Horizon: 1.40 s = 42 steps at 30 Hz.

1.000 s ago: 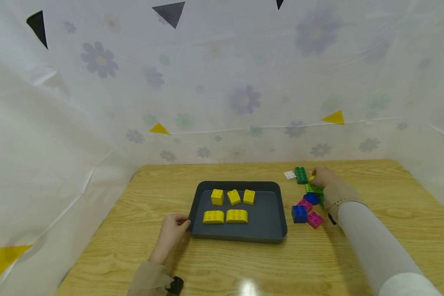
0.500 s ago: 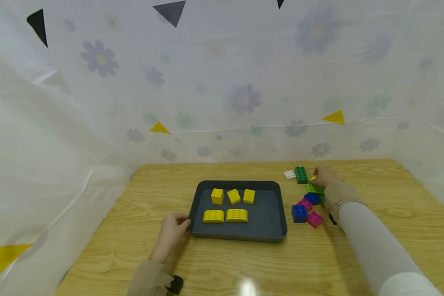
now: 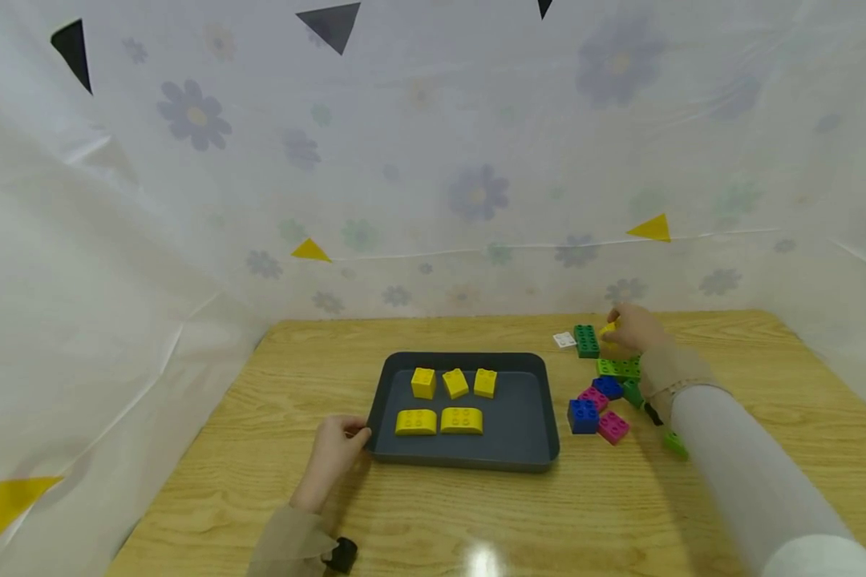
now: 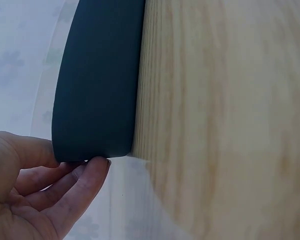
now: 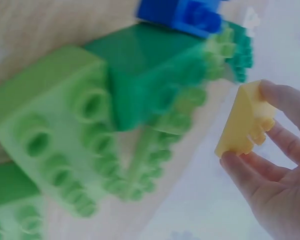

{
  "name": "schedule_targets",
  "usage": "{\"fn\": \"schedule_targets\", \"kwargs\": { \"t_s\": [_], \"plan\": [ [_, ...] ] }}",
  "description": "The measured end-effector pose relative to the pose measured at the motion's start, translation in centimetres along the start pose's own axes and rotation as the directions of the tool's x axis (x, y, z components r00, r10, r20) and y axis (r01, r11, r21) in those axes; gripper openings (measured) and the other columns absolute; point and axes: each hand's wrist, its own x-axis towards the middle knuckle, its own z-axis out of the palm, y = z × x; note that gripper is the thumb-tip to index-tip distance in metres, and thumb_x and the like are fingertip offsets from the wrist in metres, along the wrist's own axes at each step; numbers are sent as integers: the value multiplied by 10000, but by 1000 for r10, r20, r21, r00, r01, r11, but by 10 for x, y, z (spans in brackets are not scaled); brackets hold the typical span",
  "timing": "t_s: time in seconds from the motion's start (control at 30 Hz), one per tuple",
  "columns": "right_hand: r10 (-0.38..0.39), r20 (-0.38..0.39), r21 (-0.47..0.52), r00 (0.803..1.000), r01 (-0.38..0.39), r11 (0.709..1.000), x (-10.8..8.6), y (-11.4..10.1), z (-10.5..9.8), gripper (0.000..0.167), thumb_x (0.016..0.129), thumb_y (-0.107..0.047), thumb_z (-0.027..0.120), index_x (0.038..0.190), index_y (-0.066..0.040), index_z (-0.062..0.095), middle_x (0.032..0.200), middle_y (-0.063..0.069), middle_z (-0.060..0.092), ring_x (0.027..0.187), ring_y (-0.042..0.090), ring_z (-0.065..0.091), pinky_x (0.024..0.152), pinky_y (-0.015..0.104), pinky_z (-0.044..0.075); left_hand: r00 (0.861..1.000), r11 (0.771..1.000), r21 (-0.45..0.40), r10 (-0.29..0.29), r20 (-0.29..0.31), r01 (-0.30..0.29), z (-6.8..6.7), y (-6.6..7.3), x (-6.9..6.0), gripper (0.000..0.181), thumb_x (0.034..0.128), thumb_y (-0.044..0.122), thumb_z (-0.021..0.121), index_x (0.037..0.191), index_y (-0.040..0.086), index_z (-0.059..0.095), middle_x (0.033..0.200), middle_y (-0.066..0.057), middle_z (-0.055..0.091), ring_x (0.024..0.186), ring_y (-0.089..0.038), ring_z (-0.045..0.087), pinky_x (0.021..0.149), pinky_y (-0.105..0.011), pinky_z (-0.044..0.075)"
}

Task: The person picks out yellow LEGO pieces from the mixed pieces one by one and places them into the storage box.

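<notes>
A dark grey tray (image 3: pixel 520 433) stands on the table, bearing several yellow building bricks: three small ones (image 3: pixel 423 383) in the back row and two longer, round-ended ones (image 3: pixel 462 421) in front. My left hand (image 3: pixel 337 450) holds the tray's near left corner, thumb and fingers against its wall (image 4: pixel 97 85) in the left wrist view. At the far right, my right hand (image 3: pixel 637 328) pinches a yellow brick (image 5: pixel 246 117) between thumb and fingertips. In the right wrist view this brick appears off the table, with its studs toward the palm.
Right of the tray lie loose bricks: blue (image 3: pixel 584 417), pink (image 3: pixel 613 427), light green (image 3: pixel 617 369) and dark green (image 3: pixel 587 341). A flat white piece (image 3: pixel 565 340) sits near the back edge. A flower-patterned curtain (image 3: pixel 476 192) hangs behind the table.
My right hand has lifted slightly up and back from the green bricks with the yellow brick, uncovering more bricks below the wrist. The left hand and tray stay put.
</notes>
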Motion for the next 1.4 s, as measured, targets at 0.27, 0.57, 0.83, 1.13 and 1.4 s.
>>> {"fn": "schedule_targets", "kwargs": {
  "t_s": [0.27, 0.57, 0.83, 1.13, 1.4],
  "plan": [
    [-97, -46, 14, 994, 98, 995, 9, -29, -13, 380, 871, -140, 609, 1131, 119, 509, 1139, 357, 509, 914, 403, 547, 805, 518, 481, 1000, 1000, -5, 4, 4, -4, 0, 0, -2, 193, 840, -23, 581, 982, -122, 667, 875, -207, 677, 734, -207, 638, 595, -270, 547],
    [-218, -58, -52, 974, 215, 975, 1, -86, -15, 358, 860, -155, 647, 1136, 51, 553, 1167, 292, 549, 1008, 402, 532, 865, 526, 456, 1000, 1000, -2, -5, 5, 5, -1, 0, -2, 190, 842, -23, 583, 982, -119, 668, 874, -204, 677, 734, -203, 637, 598, -270, 548],
    [-358, -41, -75, 933, 354, 932, -6, -116, -5, 338, 838, -142, 675, 1116, 26, 581, 1177, 245, 561, 1019, 361, 538, 878, 484, 479, 1000, 1000, -12, -4, 9, 4, -1, -1, -2, 191, 847, -27, 579, 990, -114, 668, 877, -198, 677, 737, -206, 637, 600, -266, 547],
    [-446, 13, -146, 895, 443, 885, -17, -137, 12, 318, 804, -135, 711, 1074, -10, 600, 1116, 198, 571, 940, 296, 564, 840, 418, 511, 1000, 1000, -4, 9, 2, -9, 0, -1, -2, 191, 843, -21, 584, 986, -112, 671, 870, -199, 679, 731, -209, 638, 593, -264, 544],
    [-444, 139, -177, 885, 463, 868, -21, -144, 30, 287, 800, -136, 718, 1050, -46, 610, 1094, 169, 580, 920, 266, 567, 826, 393, 516, 1000, 1000, -11, 14, 0, -14, 0, 0, -1, 193, 838, -25, 581, 980, -122, 668, 864, -203, 678, 730, -210, 637, 594, -265, 546]
  ]
}}
